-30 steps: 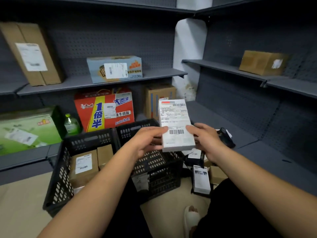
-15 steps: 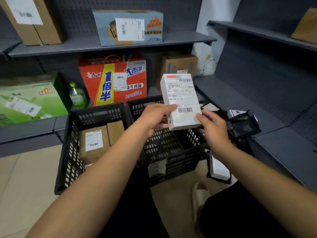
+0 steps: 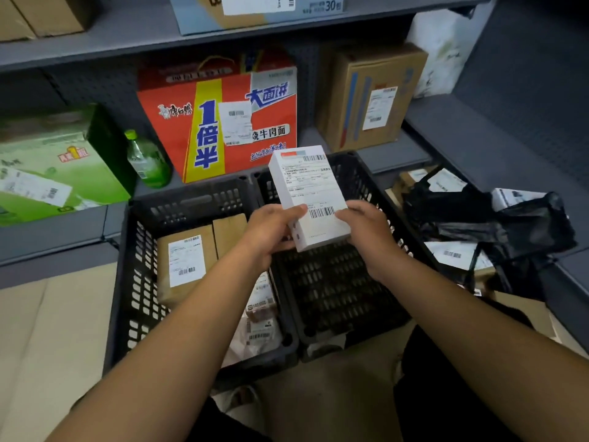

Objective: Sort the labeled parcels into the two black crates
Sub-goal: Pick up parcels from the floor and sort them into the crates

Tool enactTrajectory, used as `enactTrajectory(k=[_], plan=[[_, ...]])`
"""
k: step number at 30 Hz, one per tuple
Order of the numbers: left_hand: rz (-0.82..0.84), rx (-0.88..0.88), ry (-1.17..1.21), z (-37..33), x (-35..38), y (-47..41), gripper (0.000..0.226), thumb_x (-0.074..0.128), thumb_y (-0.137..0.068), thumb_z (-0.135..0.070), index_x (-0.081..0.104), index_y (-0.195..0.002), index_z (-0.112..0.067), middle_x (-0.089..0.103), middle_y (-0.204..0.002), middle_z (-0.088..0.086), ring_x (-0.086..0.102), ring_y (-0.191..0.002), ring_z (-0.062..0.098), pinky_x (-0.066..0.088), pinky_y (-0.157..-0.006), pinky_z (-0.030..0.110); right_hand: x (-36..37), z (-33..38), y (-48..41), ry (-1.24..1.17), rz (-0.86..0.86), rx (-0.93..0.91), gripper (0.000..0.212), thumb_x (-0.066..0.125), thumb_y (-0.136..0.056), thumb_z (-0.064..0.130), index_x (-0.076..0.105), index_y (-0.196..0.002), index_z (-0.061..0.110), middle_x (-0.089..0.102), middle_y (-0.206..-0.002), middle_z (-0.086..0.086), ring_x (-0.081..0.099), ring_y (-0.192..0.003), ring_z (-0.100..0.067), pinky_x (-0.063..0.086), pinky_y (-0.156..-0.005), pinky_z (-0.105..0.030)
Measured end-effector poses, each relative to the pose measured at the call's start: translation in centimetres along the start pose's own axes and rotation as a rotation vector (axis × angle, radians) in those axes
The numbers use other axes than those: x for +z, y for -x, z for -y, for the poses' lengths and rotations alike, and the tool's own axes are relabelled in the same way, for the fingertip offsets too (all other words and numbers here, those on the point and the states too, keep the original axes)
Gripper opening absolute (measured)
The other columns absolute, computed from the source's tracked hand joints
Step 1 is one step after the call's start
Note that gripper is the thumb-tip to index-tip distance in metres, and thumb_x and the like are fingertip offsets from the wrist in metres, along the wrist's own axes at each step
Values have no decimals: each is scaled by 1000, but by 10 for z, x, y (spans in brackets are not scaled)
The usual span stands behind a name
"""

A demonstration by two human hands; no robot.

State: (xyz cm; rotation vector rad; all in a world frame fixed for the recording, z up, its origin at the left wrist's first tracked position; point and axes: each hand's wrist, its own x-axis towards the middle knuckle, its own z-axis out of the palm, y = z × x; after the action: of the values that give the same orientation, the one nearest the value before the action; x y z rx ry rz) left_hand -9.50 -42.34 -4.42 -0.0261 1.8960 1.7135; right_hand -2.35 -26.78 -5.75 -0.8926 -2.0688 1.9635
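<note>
The left forearm point(image 3: 178, 330) and the right forearm point(image 3: 462, 314) are bare, are stretched forward from the lower corners of the head view, and are angled toward each other. The left hand point(image 3: 271, 232) is curled at the lower left edge of a box point(image 3: 310, 189), with the thumb laid on the labelled face and the fingers point(image 3: 280, 244) tucked beneath. The right hand point(image 3: 366, 232) is set at the lower right edge, its thumb pressed on the face beside the barcode, its other digits hidden behind. The box is gripped tilted between both hands.
</note>
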Motion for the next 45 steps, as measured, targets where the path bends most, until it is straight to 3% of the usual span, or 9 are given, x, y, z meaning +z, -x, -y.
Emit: enactTrajectory(k=[8,12,16,21,25,29,34,41,45], plan=[[-81,-13,85,20,-42,-9,20,61,-98,-31,69,-113,-21,78,-97,-8,74,-82,4,58,-64,19,40,-3,-50,-32,306,269,24,56,-98,18,63,-120,23,70,-116,0,64,-107,-20,52,-72,-35],[-242,-78,110,48,-34,-41,37,47,-102,-45,59,-131,-25,64,-127,-4,59,-120,21,48,-91,32,29,-32,-85,-254,282,476,20,56,-98,15,62,-118,19,68,-112,-4,63,-100,-22,51,-70,-37],[-379,-142,-312,94,-14,-79,65,47,-100,-50,24,-156,-24,36,-157,8,36,-142,36,32,-111,46,14,-83,-124,-212,94,616,26,56,-98,13,61,-123,19,65,-115,-8,61,-91,-25,47,-62,-36],[-445,-162,-691,125,13,-106,92,50,-94,-58,-4,-160,-21,2,-168,8,5,-153,32,9,-123,52,23,-143,-159,-58,18,608,26,57,-97,9,61,-122,16,63,-128,-14,61,-104,-32,53,-81,-44],[-548,-94,-798,136,22,-112,94,51,-92,-56,-4,-160,-20,4,-168,6,5,-154,27,4,-122,52,47,-184,-176,-81,80,584,35,55,-99,5,55,-133,13,63,-121,-13,60,-82,-22,49,-65,-31],[-608,-117,-923,140,27,-119,95,44,-92,-61,-9,-159,-19,0,-168,7,1,-154,28,1,-122,50,73,-210,-199,-69,116,587,39,56,-99,8,52,-137,14,63,-129,-15,63,-96,-29,46,-59,-29],[-667,-116,-1007,147,28,-125,97,42,-90,-64,-10,-158,-19,-4,-168,7,-6,-154,27,-2,-123,49,104,-221,-243,-18,243,617,46,48,-103,14,45,-146,29,58,-139,-7,57,-119,-30,45,-78,-35],[-696,-116,-1015,148,28,-129,97,45,-89,-61,-9,-159,-20,1,-168,6,-2,-154,25,0,-123,47,117,-244,-267,63,306,566,53,29,-100,-3,51,-144,19,63,-129,-7,59,-98,-23,45,-60,-27],[-677,-117,-1002,147,29,-128,98,46,-89,-60,-10,-158,-20,1,-168,7,-1,-154,25,0,-123,46,113,-251,-268,59,359,573,55,33,-98,-4,50,-143,21,62,-129,-6,61,-105,-25,50,-70,-31]])
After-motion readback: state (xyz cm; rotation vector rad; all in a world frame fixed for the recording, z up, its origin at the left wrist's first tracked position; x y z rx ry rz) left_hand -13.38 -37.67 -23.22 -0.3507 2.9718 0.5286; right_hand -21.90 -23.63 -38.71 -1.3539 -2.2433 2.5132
